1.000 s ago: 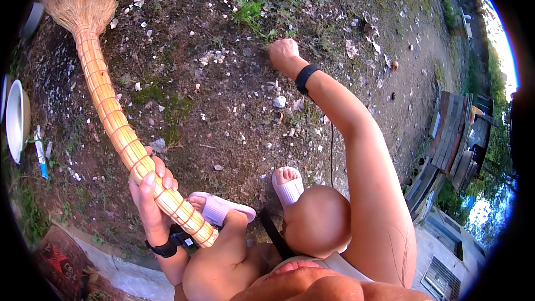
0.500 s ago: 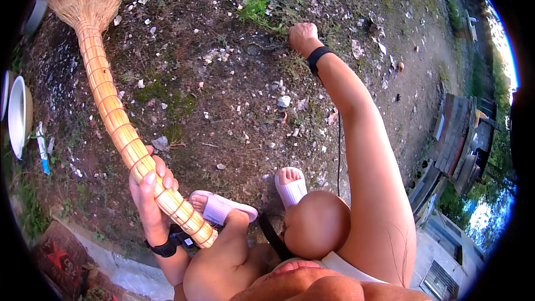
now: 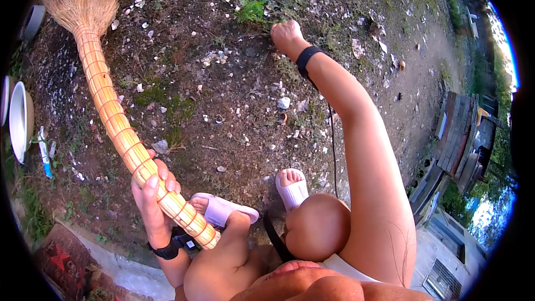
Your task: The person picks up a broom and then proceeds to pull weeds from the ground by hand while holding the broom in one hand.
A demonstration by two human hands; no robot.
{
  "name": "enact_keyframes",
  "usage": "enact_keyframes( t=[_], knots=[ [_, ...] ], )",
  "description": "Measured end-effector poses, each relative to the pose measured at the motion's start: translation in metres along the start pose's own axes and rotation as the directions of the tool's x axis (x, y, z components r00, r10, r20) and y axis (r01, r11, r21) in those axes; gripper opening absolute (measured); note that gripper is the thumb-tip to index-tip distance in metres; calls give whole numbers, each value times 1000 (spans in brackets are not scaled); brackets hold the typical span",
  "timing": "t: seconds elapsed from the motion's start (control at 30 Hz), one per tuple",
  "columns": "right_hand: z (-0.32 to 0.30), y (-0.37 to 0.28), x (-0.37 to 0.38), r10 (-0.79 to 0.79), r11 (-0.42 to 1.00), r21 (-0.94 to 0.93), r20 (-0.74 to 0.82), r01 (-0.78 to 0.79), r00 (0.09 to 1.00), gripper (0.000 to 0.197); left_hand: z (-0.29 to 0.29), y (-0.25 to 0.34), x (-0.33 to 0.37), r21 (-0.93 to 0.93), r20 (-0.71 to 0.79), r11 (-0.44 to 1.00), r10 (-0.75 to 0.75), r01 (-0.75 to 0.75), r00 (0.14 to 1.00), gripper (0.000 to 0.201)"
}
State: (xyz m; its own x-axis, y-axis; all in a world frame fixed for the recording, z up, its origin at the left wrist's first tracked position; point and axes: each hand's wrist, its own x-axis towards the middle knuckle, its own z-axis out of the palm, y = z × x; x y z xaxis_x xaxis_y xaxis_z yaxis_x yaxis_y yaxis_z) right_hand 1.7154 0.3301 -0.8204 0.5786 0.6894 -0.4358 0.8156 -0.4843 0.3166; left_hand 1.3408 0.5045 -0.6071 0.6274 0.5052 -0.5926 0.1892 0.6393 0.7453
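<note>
My left hand (image 3: 153, 203) is wrapped round the lower handle of a straw broom (image 3: 114, 114), which is bound with reddish cord. The broom slants up and left, with its flared bristle head (image 3: 86, 3) at the upper left, and the butt end lies by my left knee. Reaching far out over the ground, my right hand (image 3: 287, 36) is closed, knuckles up, just beside a small green weed (image 3: 252, 10). Its fingertips are turned down out of sight, so what they pinch is hidden.
Littered bare soil (image 3: 223, 106) with stones, dry leaves and moss spreads before my lilac slippers (image 3: 225, 209). Pale basins (image 3: 21, 122) and a blue-white tube (image 3: 43, 153) lie at the left. Stacked boards (image 3: 454, 134) stand at the right, a red-patterned sack (image 3: 64, 259) at the lower left.
My right hand has shifted left a little, closer to the green weed, still closed. The broom and left hand have barely moved.
</note>
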Motion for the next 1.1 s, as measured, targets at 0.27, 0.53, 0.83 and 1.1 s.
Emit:
enact_keyframes(
  t=[0.27, 0.53, 0.83, 1.1],
  knots=[
    [-54, -39, -35, -248, 927, 354, 332, 123, 910, 27, -4, 1, -2, 14, -31, 1000, -9, 10, 999, 55],
    [16, 31, -15, 112, 961, 191, 385, -198, 916, 33, 1, 1, 0, 22, -2, 1000, -2, 2, 1000, 54],
    [-17, 12, -42, -37, 815, 571, 223, -100, 974, 36, -1, -1, -1, 23, -6, 1000, 16, -16, 1000, 55],
    [25, -9, -57, -47, 924, 371, 344, -89, 938, 47, 4, -6, 2, 7, 28, 1000, 9, -9, 1000, 54]
  ],
)
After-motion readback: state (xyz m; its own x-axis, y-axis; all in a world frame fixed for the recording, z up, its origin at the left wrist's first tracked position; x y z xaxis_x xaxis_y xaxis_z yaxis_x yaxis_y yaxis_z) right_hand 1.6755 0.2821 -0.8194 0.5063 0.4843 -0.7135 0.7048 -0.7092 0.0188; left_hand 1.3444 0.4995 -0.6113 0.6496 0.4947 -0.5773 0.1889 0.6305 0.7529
